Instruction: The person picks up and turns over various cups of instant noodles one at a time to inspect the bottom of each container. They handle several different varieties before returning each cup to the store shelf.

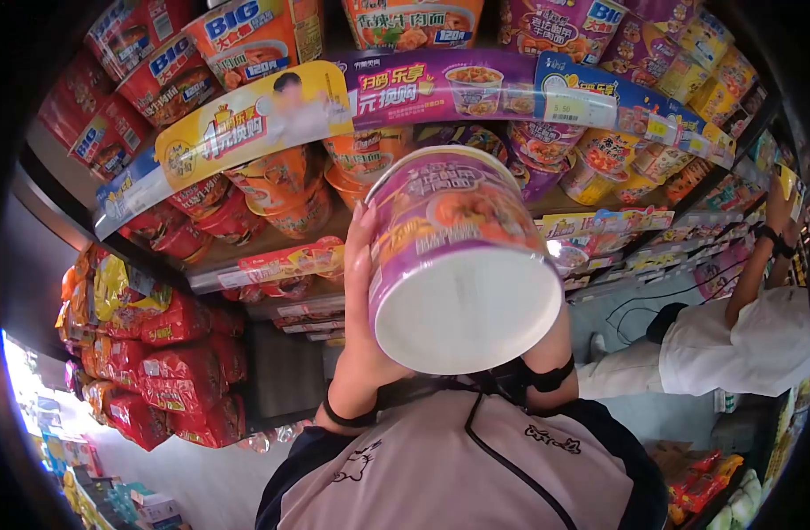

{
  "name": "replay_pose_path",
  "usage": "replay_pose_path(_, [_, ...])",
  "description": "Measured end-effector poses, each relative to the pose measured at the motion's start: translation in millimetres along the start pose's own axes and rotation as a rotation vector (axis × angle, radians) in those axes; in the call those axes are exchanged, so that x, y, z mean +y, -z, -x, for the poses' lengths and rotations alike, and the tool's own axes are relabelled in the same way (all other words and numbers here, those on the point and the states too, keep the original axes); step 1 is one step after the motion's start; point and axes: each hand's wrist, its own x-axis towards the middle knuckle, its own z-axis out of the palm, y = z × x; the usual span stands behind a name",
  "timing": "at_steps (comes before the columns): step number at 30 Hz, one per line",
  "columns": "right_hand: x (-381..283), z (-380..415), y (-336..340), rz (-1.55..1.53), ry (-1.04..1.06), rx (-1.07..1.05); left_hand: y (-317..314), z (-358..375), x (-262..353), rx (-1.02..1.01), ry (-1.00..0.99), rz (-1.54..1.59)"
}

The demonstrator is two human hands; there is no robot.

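Note:
A large purple noodle cup [458, 256] is held up in front of the shelves, tilted so that its white bottom faces the camera. My left hand [362, 309] lies along the cup's left side, its fingers pressed to the purple wall. On the right side my right hand [551, 340] is mostly hidden behind the cup; only a part near the wrist shows, and its fingers are out of sight. Black bands sit on both wrists. Orange noodle cups [281, 190] stand on the shelf behind the held cup.
Promotional strips [422, 88] run along the shelf edge, with red, orange and purple cups above. Red noodle packs [179, 375] are stacked at the left. A person in a white shirt [732, 340] reaches toward shelves at the right. Colourful packets [705, 481] lie at the lower right.

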Motion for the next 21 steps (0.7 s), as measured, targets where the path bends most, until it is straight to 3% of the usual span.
replay_pose_path(2, [-5.3, 3.6, -1.3, -0.156, -0.048, 0.121, -2.1, 1.6, 0.5, -0.018, 0.064, -0.005])
replay_pose_path(5, [3.5, -1.6, 43.7, -0.152, -0.100, 0.191, 11.9, 2.3, 6.3, -0.300, 0.312, 0.173])
replay_pose_path(7, [-5.3, -7.3, 57.5, 0.036, 0.029, -0.024, 21.0, 4.0, -1.5, -0.441, 0.365, 0.413])
replay_pose_path(10, [-21.3, -20.0, 60.3, 0.405, 0.289, -0.341, 17.5, 8.8, -13.0, -0.293, 0.590, 0.952])
replay_pose_path(12, [-32.4, -28.5, 59.0, 0.684, 0.475, -0.586, 20.2, 7.0, -19.6, -0.379, 0.616, 0.820])
replay_pose_path(14, [-42.4, -34.7, 57.5, 0.861, 0.528, -0.736, 22.9, 3.0, -20.2, -0.455, 0.688, 0.643])
replay_pose_path(17, [-37.1, -28.7, 47.6, 0.734, 0.442, -0.309, 12.2, 12.9, -40.4, -0.246, 0.721, 0.874])
replay_pose_path(20, [-22.5, -32.2, 73.3, 0.447, 0.121, 0.057, -14.8, -10.2, -38.0, -0.104, 0.708, 0.749])
replay_pose_path(21, [-23.9, -32.6, 72.2, 0.374, 0.087, 0.063, -22.9, -14.0, -47.8, -0.146, 0.613, 0.563])
